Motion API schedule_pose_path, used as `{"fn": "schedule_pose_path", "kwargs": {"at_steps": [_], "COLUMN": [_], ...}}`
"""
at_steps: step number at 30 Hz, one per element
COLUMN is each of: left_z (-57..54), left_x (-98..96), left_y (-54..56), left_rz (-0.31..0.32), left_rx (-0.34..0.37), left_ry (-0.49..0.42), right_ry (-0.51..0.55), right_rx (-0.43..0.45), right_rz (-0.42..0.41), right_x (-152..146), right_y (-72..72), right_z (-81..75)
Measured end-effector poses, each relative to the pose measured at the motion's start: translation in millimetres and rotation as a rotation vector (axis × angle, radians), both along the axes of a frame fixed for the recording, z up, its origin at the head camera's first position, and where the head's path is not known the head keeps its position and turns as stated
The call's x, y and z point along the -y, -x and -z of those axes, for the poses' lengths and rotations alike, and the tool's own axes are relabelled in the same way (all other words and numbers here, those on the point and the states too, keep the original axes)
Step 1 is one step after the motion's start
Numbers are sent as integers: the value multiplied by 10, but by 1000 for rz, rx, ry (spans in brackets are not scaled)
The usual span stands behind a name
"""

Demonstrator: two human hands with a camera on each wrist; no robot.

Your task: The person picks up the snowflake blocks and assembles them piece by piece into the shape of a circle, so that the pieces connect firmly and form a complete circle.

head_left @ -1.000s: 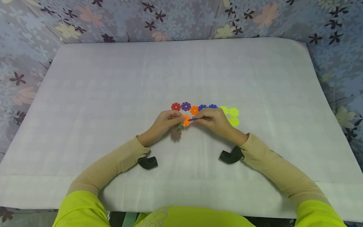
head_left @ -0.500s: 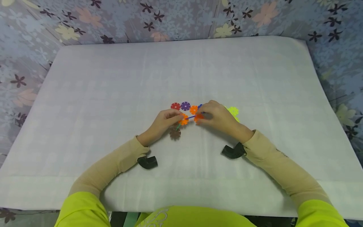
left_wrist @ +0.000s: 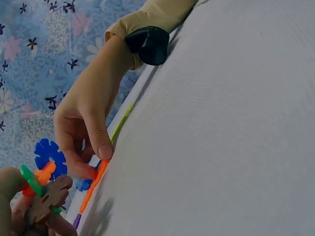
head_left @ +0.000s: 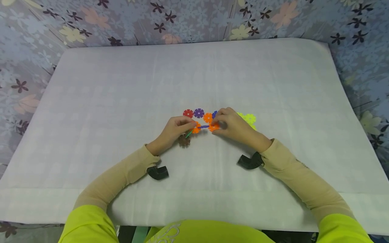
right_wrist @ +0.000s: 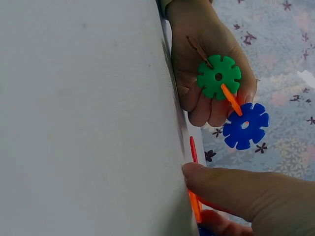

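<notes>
My left hand [head_left: 177, 128] pinches an orange flower-shaped interlocking disc [head_left: 197, 127]. Slotted to it are a blue disc [right_wrist: 246, 126] and a green disc [right_wrist: 219, 77], and a brown disc [left_wrist: 49, 200] hangs from the green one. Thumb and forefinger of my right hand [head_left: 235, 126] pinch another orange disc [head_left: 214, 127], low at the tabletop, close to the blue disc's free side. In the left wrist view that second orange disc [left_wrist: 96, 183] is seen edge-on. Whether it touches the blue disc is hard to tell. The right hand partly covers the loose discs behind it.
Loose discs lie in a row just beyond the hands: red [head_left: 188, 113], purple [head_left: 199, 113], orange [head_left: 208, 117] and a partly hidden blue [head_left: 214, 114]. Yellow discs [head_left: 250, 118] lie past the right hand. All are on a white-covered table [head_left: 121, 87] against a flowered wall covering.
My right hand has let go of the blue disc, shifted slightly right and away, and taken hold of an orange disc. My left hand keeps its joined discs, the brown one swinging slightly left.
</notes>
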State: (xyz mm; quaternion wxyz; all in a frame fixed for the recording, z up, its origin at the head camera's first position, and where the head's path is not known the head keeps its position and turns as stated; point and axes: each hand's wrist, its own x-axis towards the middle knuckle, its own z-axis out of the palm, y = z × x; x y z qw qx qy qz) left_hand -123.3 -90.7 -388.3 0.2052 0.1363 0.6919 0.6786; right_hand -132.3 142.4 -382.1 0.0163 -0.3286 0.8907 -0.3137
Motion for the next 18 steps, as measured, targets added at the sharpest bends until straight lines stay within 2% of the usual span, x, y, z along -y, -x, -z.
{"fn": "schedule_pose_path", "kwargs": {"at_steps": [6, 7, 11, 12, 18], "left_z": [17, 56, 54, 54, 54], "left_x": [2, 4, 3, 2, 0], "left_y": [7, 20, 18, 19, 17], "left_rz": [1, 2, 6, 7, 5], "left_rx": [-36, -43, -50, -53, -68], "left_ry": [15, 11, 12, 16, 56], "right_ry": [53, 71, 180, 205, 401], "right_rx": [60, 69, 142, 177, 537], "right_rz": [-2, 2, 24, 33, 57], "right_x": [1, 2, -6, -12, -35], "right_y": [2, -1, 1, 3, 2], "right_z": [-6, -9, -14, -19, -66]}}
